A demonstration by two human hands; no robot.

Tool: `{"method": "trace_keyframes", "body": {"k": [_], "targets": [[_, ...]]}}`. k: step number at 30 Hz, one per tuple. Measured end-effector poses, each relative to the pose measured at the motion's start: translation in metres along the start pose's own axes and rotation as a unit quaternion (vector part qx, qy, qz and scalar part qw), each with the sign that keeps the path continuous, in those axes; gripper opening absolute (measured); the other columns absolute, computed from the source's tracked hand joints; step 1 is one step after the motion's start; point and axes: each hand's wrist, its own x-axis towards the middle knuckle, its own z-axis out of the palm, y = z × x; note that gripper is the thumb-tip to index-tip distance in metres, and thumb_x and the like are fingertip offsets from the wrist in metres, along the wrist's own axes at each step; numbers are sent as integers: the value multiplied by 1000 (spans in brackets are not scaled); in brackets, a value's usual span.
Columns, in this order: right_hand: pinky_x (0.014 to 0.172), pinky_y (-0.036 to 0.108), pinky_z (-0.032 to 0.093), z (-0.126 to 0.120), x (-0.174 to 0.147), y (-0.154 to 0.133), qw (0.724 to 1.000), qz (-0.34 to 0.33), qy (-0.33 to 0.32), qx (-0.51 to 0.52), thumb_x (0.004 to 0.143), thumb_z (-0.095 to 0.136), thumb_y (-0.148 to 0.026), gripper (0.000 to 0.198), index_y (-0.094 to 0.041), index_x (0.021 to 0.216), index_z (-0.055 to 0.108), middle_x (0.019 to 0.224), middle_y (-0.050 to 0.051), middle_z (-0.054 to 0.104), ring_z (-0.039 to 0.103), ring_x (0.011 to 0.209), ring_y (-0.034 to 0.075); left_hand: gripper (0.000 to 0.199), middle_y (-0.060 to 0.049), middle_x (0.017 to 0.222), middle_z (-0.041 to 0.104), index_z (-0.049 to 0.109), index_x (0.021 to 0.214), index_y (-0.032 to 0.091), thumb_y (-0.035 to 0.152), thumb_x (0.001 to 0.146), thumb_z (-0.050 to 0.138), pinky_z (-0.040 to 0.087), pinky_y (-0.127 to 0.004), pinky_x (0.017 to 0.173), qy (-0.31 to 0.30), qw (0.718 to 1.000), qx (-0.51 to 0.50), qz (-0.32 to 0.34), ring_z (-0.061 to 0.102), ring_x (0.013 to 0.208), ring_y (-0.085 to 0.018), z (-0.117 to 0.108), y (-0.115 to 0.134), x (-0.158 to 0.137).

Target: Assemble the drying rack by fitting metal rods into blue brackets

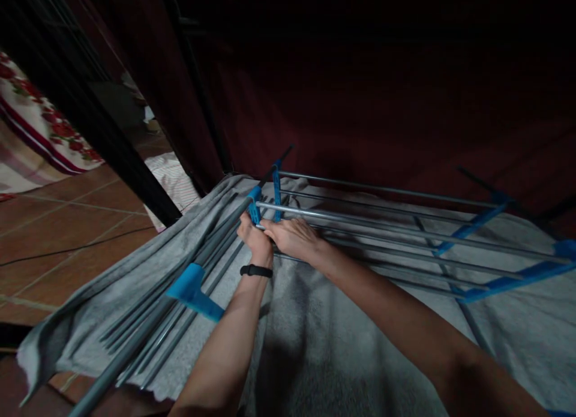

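Observation:
A rack of grey metal rods [360,216] joined by blue plastic brackets lies on a grey cloth. My left hand [255,236], with a black band on its wrist, is closed around the lower end of a blue bracket [255,208]. Right beside it, almost touching, my right hand [290,234] grips a metal rod [260,227] near its end, at that bracket. The fingers partly hide where rod and bracket meet. Farther back stands another blue bracket [277,195], and a blue side piece [517,280] holds the rods' right ends.
Several loose rods [148,330] lie on the grey cloth [315,339] at the left, with a blue corner piece [191,292] on a thicker tube. A dark post [112,147] leans across the tiled floor [67,249]. A dark red curtain [382,117] hangs behind.

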Motion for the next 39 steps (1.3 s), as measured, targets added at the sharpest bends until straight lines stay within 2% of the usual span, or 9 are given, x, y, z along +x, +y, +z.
{"method": "trace_keyframes", "body": {"k": [4, 12, 17, 20, 23, 27, 31, 35, 39], "targets": [[85, 36, 49, 1, -5, -1, 1000, 3, -4, -22, 106, 28, -34, 42, -23, 142, 47, 112, 12, 74, 70, 100, 26, 49, 5, 57, 42, 42, 61, 20, 60, 90, 49, 31, -24, 48, 5, 1000, -7, -15, 36, 50, -8, 2, 0, -5], [84, 34, 49, 10, -25, 7, 998, 52, -15, -38, 106, 30, -33, 35, -19, 120, 59, 117, 12, 71, 68, 104, 25, 49, 2, 61, 49, 46, 68, 20, 65, 88, 47, 43, -25, 56, -8, 993, -90, -74, 49, 54, -12, 3, 1, -11], [81, 34, 50, 11, -30, 0, 997, 70, 4, -44, 107, 26, -31, 36, -19, 120, 58, 119, 11, 70, 69, 101, 24, 48, -6, 97, 61, 62, 91, 19, 65, 91, 47, 48, -29, 84, -13, 999, -6, 51, 60, 91, -17, -16, 3, -27], [83, 34, 50, 9, -30, -4, 997, 65, 14, -42, 107, 25, -30, 38, -19, 121, 58, 118, 12, 70, 69, 100, 23, 37, -6, 112, 59, 60, 103, 22, 57, 93, 52, 44, -30, 96, 27, 998, 20, 49, 58, 108, -18, -30, 3, -41], [84, 34, 50, 8, -33, -4, 998, 59, 13, -34, 107, 28, -33, 36, -20, 120, 59, 115, 10, 70, 69, 100, 22, 25, -6, 106, 60, 60, 102, 20, 43, 91, 59, 46, -30, 88, 14, 999, 33, 9, 59, 102, -18, -36, 6, -54], [84, 36, 50, 12, -40, 0, 998, 49, 27, -33, 106, 33, -35, 32, -21, 120, 59, 116, 8, 70, 68, 100, 23, 13, -1, 87, 59, 56, 91, 19, 22, 83, 66, 46, -24, 62, 31, 998, -14, -49, 57, 73, -13, -35, 18, -59], [81, 35, 50, 17, -40, 6, 996, 55, 50, -42, 106, 27, -25, 34, -20, 119, 59, 117, 7, 70, 67, 99, 21, 14, 3, 63, 52, 53, 75, 16, 16, 84, 63, 47, -20, 53, -39, 982, -74, -171, 54, 55, -10, -25, 28, -52], [79, 31, 49, 17, -41, 14, 996, 44, 64, -52, 107, 29, -33, 34, -22, 116, 60, 115, 3, 70, 66, 100, 20, 18, 4, 54, 50, 53, 69, 15, 7, 84, 58, 47, -17, 49, -33, 982, -73, -170, 50, 49, -8, -18, 34, -52], [96, 35, 45, 19, -63, 25, 993, 41, 91, -68, 107, 29, -35, 34, -23, 117, 59, 114, 2, 69, 62, 107, 20, 21, 3, 58, 58, 54, 67, 14, 1, 83, 56, 51, -17, 52, -31, 981, -88, -171, 55, 55, -9, -19, 36, -56]]}}
